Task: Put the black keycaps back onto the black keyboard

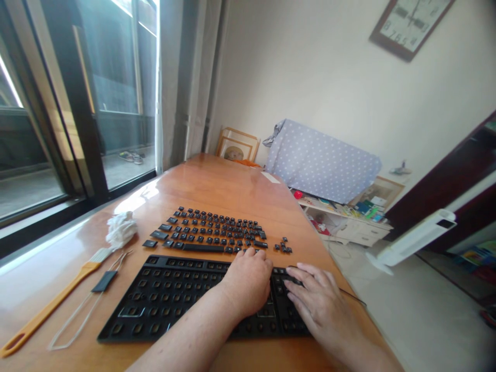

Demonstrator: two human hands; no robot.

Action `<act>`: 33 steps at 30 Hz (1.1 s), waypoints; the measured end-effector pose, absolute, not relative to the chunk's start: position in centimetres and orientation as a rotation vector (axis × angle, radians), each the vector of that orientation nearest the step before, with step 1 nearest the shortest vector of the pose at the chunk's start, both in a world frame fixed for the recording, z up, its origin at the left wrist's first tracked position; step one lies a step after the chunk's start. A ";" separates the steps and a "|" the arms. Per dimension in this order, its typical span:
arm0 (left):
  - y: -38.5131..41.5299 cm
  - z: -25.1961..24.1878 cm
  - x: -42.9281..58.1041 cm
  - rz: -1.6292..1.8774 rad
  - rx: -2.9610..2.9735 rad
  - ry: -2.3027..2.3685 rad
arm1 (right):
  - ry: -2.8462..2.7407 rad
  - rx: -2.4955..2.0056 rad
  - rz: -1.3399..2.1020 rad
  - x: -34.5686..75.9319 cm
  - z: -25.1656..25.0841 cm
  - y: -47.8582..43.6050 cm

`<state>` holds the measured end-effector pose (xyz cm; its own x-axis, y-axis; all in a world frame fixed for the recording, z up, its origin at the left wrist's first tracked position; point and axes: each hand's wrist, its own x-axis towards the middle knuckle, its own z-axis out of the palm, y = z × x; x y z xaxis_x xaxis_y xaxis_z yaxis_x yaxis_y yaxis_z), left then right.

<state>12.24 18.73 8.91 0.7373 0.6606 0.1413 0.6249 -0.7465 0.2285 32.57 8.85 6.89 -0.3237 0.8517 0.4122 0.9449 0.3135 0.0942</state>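
Observation:
A black keyboard base [166, 297] with its keycaps taken off lies on the wooden table [217, 186] in front of me. My left hand [248, 281] rests on its upper right part, fingers curled down at the far edge, and what is under them is hidden. My right hand [318, 297] lies flat on the keyboard's right end, fingers stretched out toward the left. Beyond the keyboard the removed keycaps [213, 232] are laid out in rows, with a few loose keycaps [283, 246] to their right.
To the left lie an orange-handled brush [50, 305], a wire keycap puller [91, 297] and a crumpled white cloth [121, 230]. The table's right edge drops to the floor, where a low white shelf [349, 222] and a dotted cloth cover [321, 163] stand. Windows are on the left.

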 end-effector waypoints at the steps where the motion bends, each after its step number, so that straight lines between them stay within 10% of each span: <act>1: 18.8 8.8 12.3 0.328 2.774 1.031 | -2.289 -1.623 -0.468 32.5 6.8 8.8; 33: 18.7 8.8 12.2 0.361 2.795 1.021 | -2.281 -1.840 -0.839 29.7 6.4 6.6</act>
